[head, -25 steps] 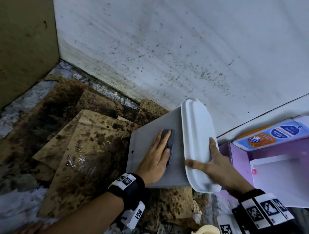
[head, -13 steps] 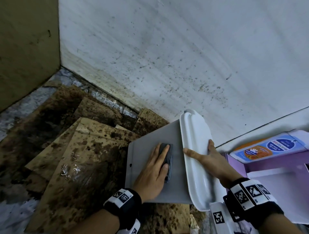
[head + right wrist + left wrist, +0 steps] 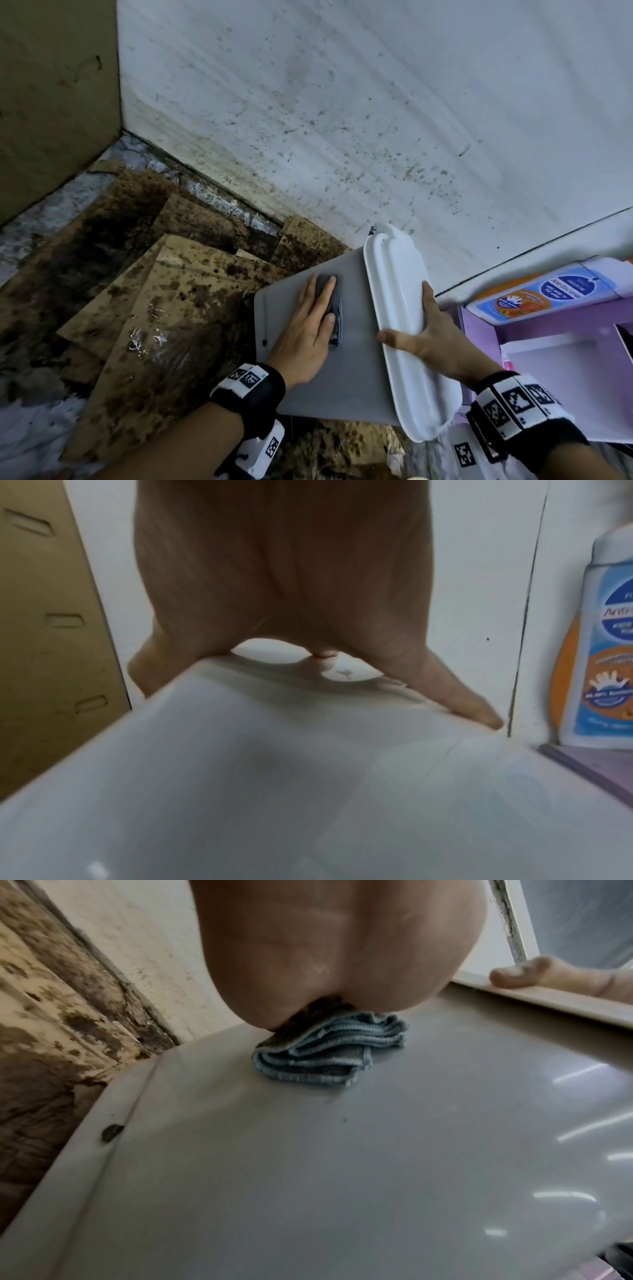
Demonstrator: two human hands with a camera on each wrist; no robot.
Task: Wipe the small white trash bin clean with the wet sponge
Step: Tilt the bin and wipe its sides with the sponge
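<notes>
The small white trash bin point(image 3: 342, 373) lies on its side on the stained floor, its white lid point(image 3: 397, 301) facing right. My left hand point(image 3: 308, 329) lies flat on the bin's upturned side, its straight fingers pressing a folded grey-blue sponge cloth point(image 3: 337, 318) against it. The left wrist view shows the sponge cloth point(image 3: 329, 1053) squashed under my left hand point(image 3: 335, 947) on the glossy bin point(image 3: 342, 1177) wall. My right hand point(image 3: 428, 339) is spread on the lid, thumb across its rim. In the right wrist view my right hand point(image 3: 281, 574) spans the lid point(image 3: 308, 791).
Stained brown cardboard sheets point(image 3: 164, 308) cover the floor left of the bin. A speckled white wall point(image 3: 342, 120) stands just behind it. At the right, a hand-wash bottle point(image 3: 541, 294) stands on a purple shelf point(image 3: 548, 325).
My left hand has slid the sponge cloth a little to the left, away from the lid. The right hand has shifted slightly up the lid.
</notes>
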